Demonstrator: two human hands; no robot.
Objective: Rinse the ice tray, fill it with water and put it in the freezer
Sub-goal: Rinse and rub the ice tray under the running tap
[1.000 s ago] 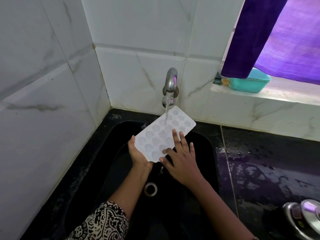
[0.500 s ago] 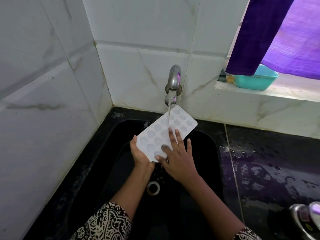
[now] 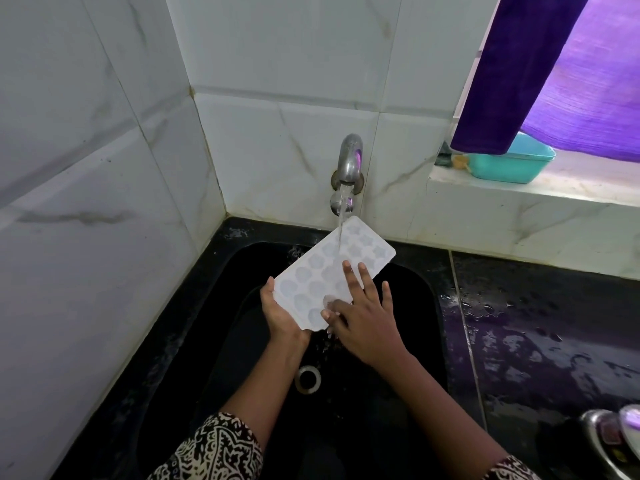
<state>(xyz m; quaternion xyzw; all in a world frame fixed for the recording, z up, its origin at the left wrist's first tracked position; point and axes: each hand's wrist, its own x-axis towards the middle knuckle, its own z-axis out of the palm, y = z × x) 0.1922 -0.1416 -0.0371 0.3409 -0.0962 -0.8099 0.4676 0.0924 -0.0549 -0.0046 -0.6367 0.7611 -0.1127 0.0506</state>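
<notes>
A white ice tray with round and star-shaped cups is held tilted over the black sink. My left hand grips its near left corner from below. My right hand lies flat on the tray's top face, fingers spread across the cups. Water runs from the metal tap on the tiled wall and lands on the tray's far end.
The sink drain lies below my wrists. A wet black counter extends right, with a metal pot lid at its near right edge. A teal tub sits on the sill under a purple curtain.
My right hand has slid a little toward me along the tray's face. The tray stays under the running water, held by my left hand.
</notes>
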